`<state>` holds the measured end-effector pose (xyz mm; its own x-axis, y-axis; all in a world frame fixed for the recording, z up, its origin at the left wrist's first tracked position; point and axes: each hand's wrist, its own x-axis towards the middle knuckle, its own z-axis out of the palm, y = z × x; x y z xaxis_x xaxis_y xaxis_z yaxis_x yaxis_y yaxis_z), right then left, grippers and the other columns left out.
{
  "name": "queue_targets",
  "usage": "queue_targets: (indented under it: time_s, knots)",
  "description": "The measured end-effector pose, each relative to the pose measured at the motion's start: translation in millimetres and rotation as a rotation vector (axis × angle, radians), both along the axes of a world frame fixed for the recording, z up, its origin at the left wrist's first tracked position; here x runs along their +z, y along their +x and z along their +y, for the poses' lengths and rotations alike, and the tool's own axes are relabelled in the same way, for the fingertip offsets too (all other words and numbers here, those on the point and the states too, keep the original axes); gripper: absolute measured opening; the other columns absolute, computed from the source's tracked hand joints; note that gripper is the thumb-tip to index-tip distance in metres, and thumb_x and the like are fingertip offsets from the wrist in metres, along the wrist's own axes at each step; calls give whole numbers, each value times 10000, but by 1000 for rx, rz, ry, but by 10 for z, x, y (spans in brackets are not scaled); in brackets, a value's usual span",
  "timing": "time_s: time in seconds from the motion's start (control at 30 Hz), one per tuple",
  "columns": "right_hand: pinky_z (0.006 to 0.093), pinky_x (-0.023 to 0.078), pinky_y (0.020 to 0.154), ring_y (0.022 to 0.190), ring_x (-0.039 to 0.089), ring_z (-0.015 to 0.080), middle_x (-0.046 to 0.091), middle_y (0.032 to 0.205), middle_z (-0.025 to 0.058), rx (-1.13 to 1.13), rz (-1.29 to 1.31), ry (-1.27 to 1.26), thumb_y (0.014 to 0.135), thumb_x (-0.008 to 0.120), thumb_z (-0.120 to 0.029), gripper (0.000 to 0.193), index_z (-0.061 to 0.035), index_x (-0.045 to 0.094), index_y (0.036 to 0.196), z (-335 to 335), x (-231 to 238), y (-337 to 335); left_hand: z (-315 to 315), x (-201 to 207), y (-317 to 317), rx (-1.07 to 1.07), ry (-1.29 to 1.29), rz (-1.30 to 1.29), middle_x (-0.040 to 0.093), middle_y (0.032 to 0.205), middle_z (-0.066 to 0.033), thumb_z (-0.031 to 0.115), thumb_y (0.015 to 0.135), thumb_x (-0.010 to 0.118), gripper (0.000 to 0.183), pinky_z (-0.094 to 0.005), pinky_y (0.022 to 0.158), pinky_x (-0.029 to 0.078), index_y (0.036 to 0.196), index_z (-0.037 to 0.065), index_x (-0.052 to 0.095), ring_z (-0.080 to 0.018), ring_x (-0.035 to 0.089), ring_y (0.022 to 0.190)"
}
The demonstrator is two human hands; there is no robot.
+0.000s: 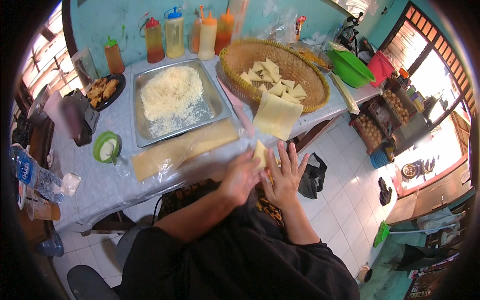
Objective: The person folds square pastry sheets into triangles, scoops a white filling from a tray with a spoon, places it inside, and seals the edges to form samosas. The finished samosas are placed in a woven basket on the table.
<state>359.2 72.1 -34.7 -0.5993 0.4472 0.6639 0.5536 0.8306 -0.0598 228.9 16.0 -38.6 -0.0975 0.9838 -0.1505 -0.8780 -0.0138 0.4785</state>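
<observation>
My black shirt (240,270) fills the space nearest me, my forearms reaching out past it. My left grip (239,176) is narrow, holding a folded wrapper (260,152) at the fingertips, just off the front edge of the surface (82,192). My right grip (284,182) is wide, fingers straight and spread, close beside the wrapper; I cannot tell whether its thumb touches it.

Just beyond my hands, a flat sheet (277,120) overlaps the near rim of the basket (250,52) and stands between me and the folded triangles (270,70) inside. A pink knife (243,117) lies between basket and tray (216,102), which holds white shreds (172,95). A plastic-covered strip (200,142) lies along the tray's near side. To the left are a green bowl (102,136) and a black plate (117,89) of fried food; bottles (174,37) line the wall. Past my right grip, a black bag (313,177) lies low over the floor tiles (340,195).
</observation>
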Motion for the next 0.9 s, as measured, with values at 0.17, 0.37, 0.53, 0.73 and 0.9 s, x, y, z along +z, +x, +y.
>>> queue_targets:
  time_s: [0.17,0.37,0.53,0.73,0.9]
  knots:
    - [492,351,944,1063,513,305,561,1149,96,147,17,11,719,596,-152,486,-98,556,1200,32,57,-21,-1,-83,5,-19,-46,122,528,1190,-63,134,944,423,312,-356,960,376,1246,58,445,-204,501,1105]
    - [282,463,713,818,575,187,605,992,77,303,446,-879,770,587,16,573,-88,442,1315,349,164,6,-124,205,-242,-389,-120,64,272,1438,-226,374,901,474,697,-444,1093,186,1398,-31,202,-324,243,1349]
    - [249,487,591,713,565,99,582,892,42,302,76,-1499,754,582,11,625,-52,392,1346,1065,630,72,-248,256,-621,-299,24,18,216,1444,-263,366,876,488,723,-513,1087,160,1400,-38,197,-371,200,1352]
    - [347,490,705,802,579,180,597,1012,102,-65,744,-972,814,548,-240,651,-106,298,1400,2272,1309,-72,-370,542,-787,-49,161,192,347,1405,-195,327,905,464,587,-471,1053,280,1371,5,308,-324,357,1286]
    - [408,339,948,1061,464,207,508,1236,116,-10,952,-894,821,565,-403,762,-144,207,1442,2214,540,267,-507,524,-988,134,234,319,437,1338,-196,332,913,456,532,-455,1028,337,1332,18,361,-322,448,1216]
